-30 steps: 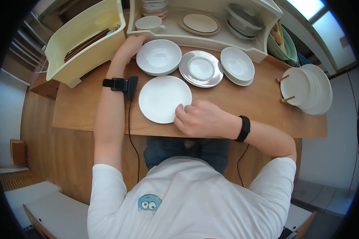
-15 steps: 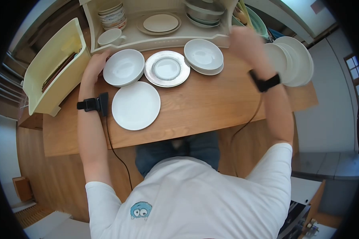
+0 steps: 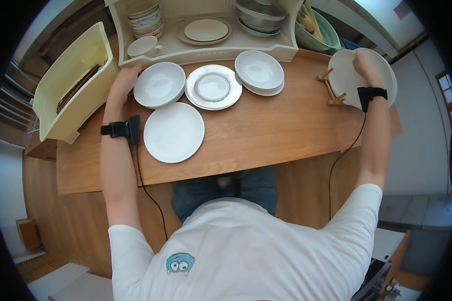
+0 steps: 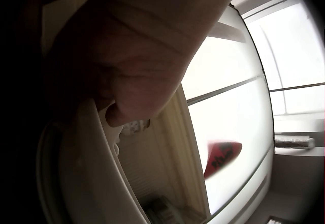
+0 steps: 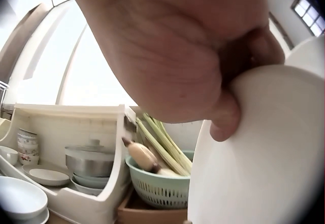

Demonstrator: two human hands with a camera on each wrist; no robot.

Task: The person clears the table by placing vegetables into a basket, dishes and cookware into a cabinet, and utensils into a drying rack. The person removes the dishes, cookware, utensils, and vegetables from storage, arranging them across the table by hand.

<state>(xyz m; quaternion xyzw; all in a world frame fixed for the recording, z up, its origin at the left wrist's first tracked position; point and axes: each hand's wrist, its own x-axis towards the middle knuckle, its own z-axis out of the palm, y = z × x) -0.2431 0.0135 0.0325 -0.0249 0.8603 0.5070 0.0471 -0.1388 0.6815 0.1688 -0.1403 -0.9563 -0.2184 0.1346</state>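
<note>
At the right end of the table, my right hand [image 3: 368, 69] grips the upper rim of a white plate [image 3: 340, 70] standing in a wooden plate rack [image 3: 330, 90]. In the right wrist view the thumb lies on the face of that plate [image 5: 259, 147], with the fingers behind the rim. My left hand [image 3: 124, 83] holds the left rim of a stacked white bowl [image 3: 159, 84]; its fingers are mostly in shadow in the left wrist view. A flat white plate [image 3: 174, 133] lies in front of the bowl. Beside it are a silver-rimmed plate [image 3: 213, 88] and more stacked bowls [image 3: 258, 70].
Behind the dishes stands a cream shelf [image 3: 196, 57] with cups, plates and a lidded pot [image 5: 90, 160]. A yellow bin [image 3: 73, 88] stands on the left, a green basket [image 5: 161, 186] of vegetables at back right. Cables [image 3: 331, 173] trail from both wrists.
My right hand has left the flat white plate and moved right to the racked plate, now gripping its rim. The left hand stays at the bowl. The head view has shifted rightward.
</note>
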